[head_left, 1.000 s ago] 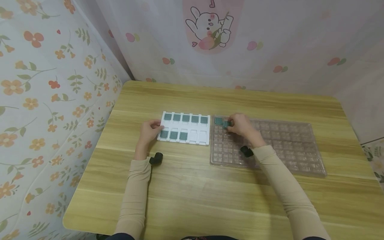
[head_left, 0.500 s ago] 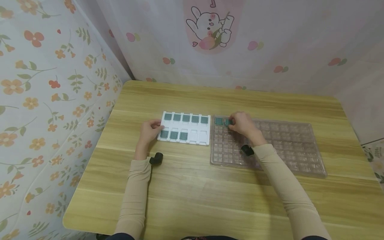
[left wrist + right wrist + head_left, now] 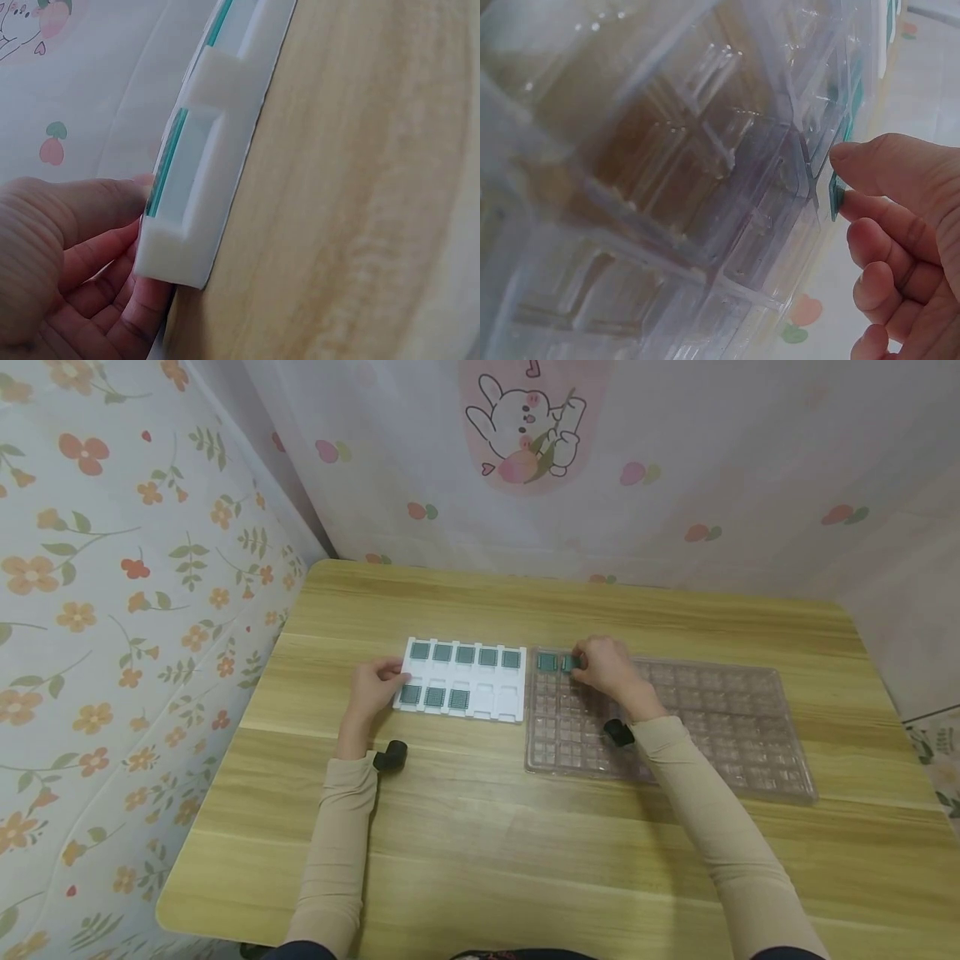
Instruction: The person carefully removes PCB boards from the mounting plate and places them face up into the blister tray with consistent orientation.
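Note:
My left hand [image 3: 371, 692] pinches the left end of a white plastic tray [image 3: 480, 678], thumb on top and fingers underneath in the left wrist view. Green square chips [image 3: 465, 656] fill the tray's far row, and several more sit at the left of its near row. Over the far left of a clear plastic tray [image 3: 720, 727], my right hand [image 3: 606, 667] holds a small green chip [image 3: 570, 662] between thumb and index finger. That chip [image 3: 838, 199] is at the pocket's edge in the right wrist view, partly hidden by the fingers. Another green chip [image 3: 547, 662] lies in the corner pocket beside it.
Both trays lie side by side on a wooden table [image 3: 480, 835], almost touching. A patterned curtain [image 3: 675, 468] hangs behind the table, and a floral one [image 3: 112, 652] at the left. Black wrist cameras [image 3: 392, 757] sit on both sleeves.
My right hand has moved slightly away from me, bringing the held chip up into line with the corner chip. The left hand and both trays keep their places.

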{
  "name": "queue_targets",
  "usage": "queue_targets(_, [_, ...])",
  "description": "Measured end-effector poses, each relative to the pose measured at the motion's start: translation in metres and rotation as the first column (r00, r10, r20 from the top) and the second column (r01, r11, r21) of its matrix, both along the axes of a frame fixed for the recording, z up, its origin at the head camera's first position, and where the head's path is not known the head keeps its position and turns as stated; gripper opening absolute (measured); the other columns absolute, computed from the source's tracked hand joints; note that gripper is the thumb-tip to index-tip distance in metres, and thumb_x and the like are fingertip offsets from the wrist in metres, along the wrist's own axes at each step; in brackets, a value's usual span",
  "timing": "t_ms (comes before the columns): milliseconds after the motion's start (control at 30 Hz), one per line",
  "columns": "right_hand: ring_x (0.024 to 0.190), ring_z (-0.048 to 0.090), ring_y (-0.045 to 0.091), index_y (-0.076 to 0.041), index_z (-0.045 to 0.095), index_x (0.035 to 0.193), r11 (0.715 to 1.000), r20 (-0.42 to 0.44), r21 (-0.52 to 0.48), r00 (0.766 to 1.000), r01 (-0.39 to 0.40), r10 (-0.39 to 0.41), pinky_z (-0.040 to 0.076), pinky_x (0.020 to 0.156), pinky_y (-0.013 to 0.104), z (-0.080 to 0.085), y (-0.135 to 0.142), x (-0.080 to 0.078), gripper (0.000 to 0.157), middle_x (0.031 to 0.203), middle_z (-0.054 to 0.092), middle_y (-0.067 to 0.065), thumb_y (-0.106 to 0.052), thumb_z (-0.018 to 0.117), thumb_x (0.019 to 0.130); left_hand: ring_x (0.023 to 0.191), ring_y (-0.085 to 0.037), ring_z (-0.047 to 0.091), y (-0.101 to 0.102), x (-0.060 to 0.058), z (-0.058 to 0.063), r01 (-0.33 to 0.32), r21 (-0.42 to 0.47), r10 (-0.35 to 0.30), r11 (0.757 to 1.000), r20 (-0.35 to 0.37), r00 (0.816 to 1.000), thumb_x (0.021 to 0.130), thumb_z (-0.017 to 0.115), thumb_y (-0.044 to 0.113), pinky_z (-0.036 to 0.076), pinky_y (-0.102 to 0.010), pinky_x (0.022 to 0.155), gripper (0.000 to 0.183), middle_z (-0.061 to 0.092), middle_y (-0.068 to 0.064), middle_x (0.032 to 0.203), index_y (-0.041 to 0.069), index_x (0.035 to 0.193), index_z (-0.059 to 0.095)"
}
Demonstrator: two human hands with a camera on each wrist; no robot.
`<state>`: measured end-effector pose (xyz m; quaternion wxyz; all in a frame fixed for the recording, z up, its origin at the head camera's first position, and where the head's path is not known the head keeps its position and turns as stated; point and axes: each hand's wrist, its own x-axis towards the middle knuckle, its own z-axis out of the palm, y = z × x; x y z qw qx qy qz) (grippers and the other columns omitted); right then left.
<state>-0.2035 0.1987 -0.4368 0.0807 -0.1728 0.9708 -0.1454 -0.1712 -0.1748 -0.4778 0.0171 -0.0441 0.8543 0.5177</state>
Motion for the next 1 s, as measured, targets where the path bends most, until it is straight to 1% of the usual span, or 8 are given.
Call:
queue_targets(200, [0.071, 0.05, 0.023, 0.004, 0.064, 0.107, 1.0, 0.018, 0.031, 1.0, 0.0, -0.001, 0.041, 0.065, 0.037, 0.0039, -0.0016, -0.0008, 0.031, 0.077, 0.056, 0.009, -0.014, 0.071, 0.083, 0.086, -0.029, 0.06, -0.0002, 0.0, 0.0002, -0.005, -0.006, 0.005, 1.0, 0.002, 1.0, 0.084, 0.067, 0.004, 0.044, -0.018, 0.065, 0.031, 0.064, -0.024, 0.101, -0.009, 0.112, 0.062])
queue_targets(400, [0.073, 0.054, 0.024, 0.003, 0.064, 0.107, 0.999, 0.026, 0.05, 1.0, -0.008, 0.006, 0.044, 0.067, 0.039, 0.0047, -0.0025, -0.0014, 0.03, 0.082, 0.059, 0.012, -0.016, 0.07, 0.084, 0.086, -0.03, 0.06, -0.0006, -0.0006, -0.0003, -0.003, 0.0, 0.003, 1.0, -0.007, 1.0, 0.084, 0.067, 0.003, 0.044, -0.017, 0.065, 0.03, 0.064, -0.024, 0.101, -0.009, 0.111, 0.063])
queue_targets(533, [0.075, 0.055, 0.025, 0.002, 0.065, 0.106, 0.998, 0.017, 0.063, 1.0, -0.012, 0.011, 0.043, 0.072, 0.043, 0.0041, -0.0022, -0.0021, 0.03, 0.083, 0.06, 0.012, -0.016, 0.07, 0.084, 0.087, -0.03, 0.061, -0.0006, -0.0008, -0.0007, 0.0, 0.002, 0.0, 1.0, -0.007, 1.0, 0.084, 0.067, 0.003, 0.044, -0.016, 0.065, 0.03, 0.064, -0.025, 0.101, -0.009, 0.111, 0.063])
queue_targets(700, [0.077, 0.054, 0.027, 0.002, 0.064, 0.108, 0.998, 0.024, 0.065, 1.0, -0.013, 0.012, 0.04, 0.079, 0.051, 0.0033, -0.0023, -0.0019, 0.03, 0.082, 0.059, 0.011, -0.016, 0.07, 0.084, 0.089, -0.03, 0.061, -0.0006, -0.0007, -0.0003, 0.002, -0.015, -0.002, 1.0, -0.001, 1.0, 0.085, 0.066, 0.004, 0.044, -0.018, 0.067, 0.031, 0.064, -0.024, 0.101, -0.009, 0.112, 0.062])
queue_targets(1000, [0.081, 0.056, 0.028, 0.001, 0.064, 0.107, 0.998, 0.022, 0.063, 1.0, 0.002, -0.003, 0.039, 0.08, 0.052, 0.0034, -0.0021, -0.0015, 0.03, 0.086, 0.061, 0.011, -0.017, 0.07, 0.084, 0.088, -0.03, 0.061, -0.0006, -0.0005, -0.0019, -0.003, -0.016, 0.003, 1.0, 0.0, 1.0, 0.084, 0.067, 0.004, 0.044, -0.018, 0.066, 0.03, 0.065, -0.023, 0.101, -0.008, 0.112, 0.063])
